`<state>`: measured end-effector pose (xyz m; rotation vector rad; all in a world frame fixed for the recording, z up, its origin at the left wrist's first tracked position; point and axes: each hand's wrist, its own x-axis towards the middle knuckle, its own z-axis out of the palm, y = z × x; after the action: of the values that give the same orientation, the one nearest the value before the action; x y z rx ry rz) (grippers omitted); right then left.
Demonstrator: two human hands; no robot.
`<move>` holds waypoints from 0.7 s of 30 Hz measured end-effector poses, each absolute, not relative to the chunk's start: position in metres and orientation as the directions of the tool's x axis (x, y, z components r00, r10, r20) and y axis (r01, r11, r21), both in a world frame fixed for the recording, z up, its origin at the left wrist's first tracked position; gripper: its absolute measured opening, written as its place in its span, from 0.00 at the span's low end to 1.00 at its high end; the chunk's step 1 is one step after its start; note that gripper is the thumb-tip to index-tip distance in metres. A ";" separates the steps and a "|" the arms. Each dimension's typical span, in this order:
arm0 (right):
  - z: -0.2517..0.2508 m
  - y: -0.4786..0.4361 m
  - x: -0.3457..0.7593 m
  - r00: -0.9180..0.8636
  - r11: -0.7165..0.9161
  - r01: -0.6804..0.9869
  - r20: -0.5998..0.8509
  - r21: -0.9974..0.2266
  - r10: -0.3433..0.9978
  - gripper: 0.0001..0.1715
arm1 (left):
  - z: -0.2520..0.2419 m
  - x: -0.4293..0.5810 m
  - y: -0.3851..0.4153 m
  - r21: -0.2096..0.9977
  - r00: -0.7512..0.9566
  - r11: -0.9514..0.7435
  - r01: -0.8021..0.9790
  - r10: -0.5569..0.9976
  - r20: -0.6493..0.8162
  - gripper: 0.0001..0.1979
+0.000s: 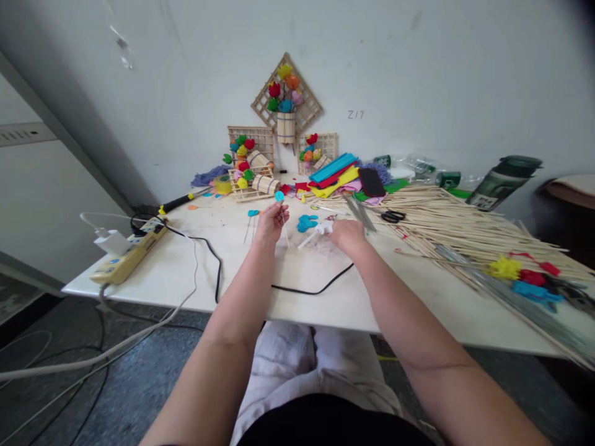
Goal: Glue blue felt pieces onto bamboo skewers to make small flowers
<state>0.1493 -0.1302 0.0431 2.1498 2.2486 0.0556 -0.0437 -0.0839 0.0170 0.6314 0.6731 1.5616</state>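
Note:
My left hand (272, 222) is closed in a pinch on a thin wooden stick topped with a small blue felt flower (279, 196), held upright above the white table (186, 272). My right hand (346, 234) is wrapped round a white glue gun (316, 232), whose nozzle points left toward the stick. A blue felt cut-out (307, 222) lies on the table between the two hands. Two more blue-topped sticks (252, 217) lie just left of my left hand.
A large heap of wooden sticks (465, 229) covers the right side, with black scissors (393, 216) and felt pieces (520, 272) on it. Stacked felt sheets (334, 173) and lattice flower crafts (253, 164) stand at the back. A power strip (127, 254) and black cable (216, 272) lie left.

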 end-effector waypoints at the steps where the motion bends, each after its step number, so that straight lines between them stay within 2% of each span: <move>1: 0.041 -0.130 0.148 -0.052 0.052 0.997 -0.008 0.056 0.999 0.21 | 0.017 -0.044 -0.085 0.734 -0.088 -0.070 -0.676 0.996 0.013 0.02; 4: 0.037 -0.132 0.143 -0.063 0.066 0.995 -0.043 0.072 0.997 0.18 | 0.019 -0.043 -0.087 0.737 -0.080 -0.069 -0.672 0.997 0.020 0.02; 7: 0.039 -0.134 0.141 -0.071 0.075 0.995 -0.056 0.073 0.996 0.19 | 0.020 -0.042 -0.089 0.751 -0.068 -0.059 -0.658 0.997 0.018 0.02; 10: 0.046 -0.134 0.146 -0.081 0.084 0.995 -0.064 0.046 0.995 0.27 | 0.021 -0.040 -0.089 0.766 -0.048 -0.037 -0.642 0.999 0.008 0.01; 13: 0.053 -0.129 0.159 -0.057 0.056 0.998 -0.034 -0.034 0.998 0.33 | 0.020 -0.038 -0.089 0.777 -0.018 -0.019 -0.629 1.000 0.010 0.01; 16: 0.055 -0.121 0.178 0.026 -0.022 0.991 0.029 -0.135 0.999 0.27 | 0.018 -0.035 -0.090 0.786 0.009 -0.007 -0.618 1.000 0.015 0.01; 19: 0.049 -0.112 0.201 0.177 -0.137 0.968 0.183 -0.212 0.967 0.19 | 0.017 -0.032 -0.090 0.792 0.019 0.002 -0.610 1.000 0.012 0.01; 21: 0.042 -0.106 0.215 0.290 -0.220 0.937 0.257 -0.270 0.922 0.17 | 0.017 -0.032 -0.090 0.794 0.023 0.008 -0.608 1.000 0.007 0.01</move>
<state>0.2154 -0.1055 0.0418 2.7993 2.1345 0.0740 -0.0316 -0.0903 0.0173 0.7269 0.7009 1.4320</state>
